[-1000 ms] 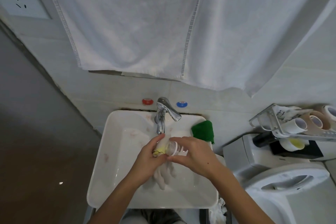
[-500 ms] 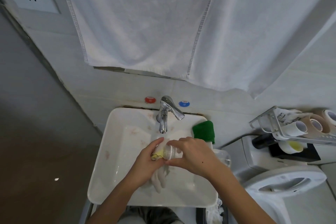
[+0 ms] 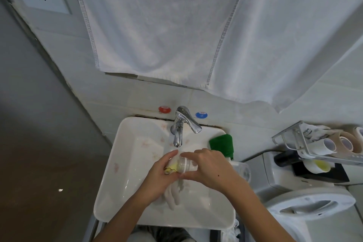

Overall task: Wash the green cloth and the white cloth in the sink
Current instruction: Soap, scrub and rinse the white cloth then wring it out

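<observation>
Over the white sink (image 3: 125, 165), my left hand (image 3: 163, 175) grips the wet white cloth (image 3: 172, 196), which hangs down from it into the basin. A yellow blob lies on the cloth at my left fingers. My right hand (image 3: 208, 167) holds a small clear bottle (image 3: 185, 165) tipped sideways, its mouth against that yellow patch. The green cloth (image 3: 222, 144) lies folded on the sink's right rim, just beyond my right hand. No water runs from the chrome tap (image 3: 178, 131).
A large white towel (image 3: 176, 35) hangs on the wall above the sink. Red and blue valve caps sit behind the tap. A wire rack with tape rolls (image 3: 334, 145) and a white appliance (image 3: 306, 208) stand to the right. A clear cup (image 3: 243, 171) sits beside the sink.
Both hands stay together over the basin with the bottle against the cloth. My view has tilted and shifted slightly, so the sink sits a little further right.
</observation>
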